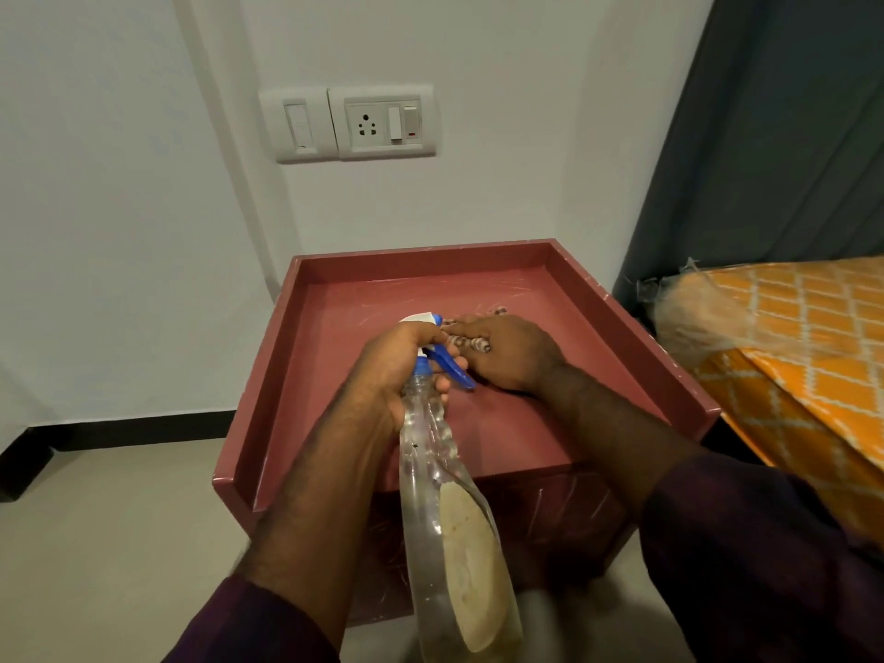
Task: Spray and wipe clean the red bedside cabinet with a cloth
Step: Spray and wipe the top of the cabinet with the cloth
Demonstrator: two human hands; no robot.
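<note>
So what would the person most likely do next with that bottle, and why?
Probably squeeze the trigger: the left hand grips the spray bottle with its nozzle over the red cabinet top, and the right hand holds the cloth there, ready to wipe.

A bedroom in a home is shown. A bed (789,356) with an orange patterned cover is set just right of the red bedside cabinet (478,279). A grey curtain (765,136) is hung behind the bed.
</note>
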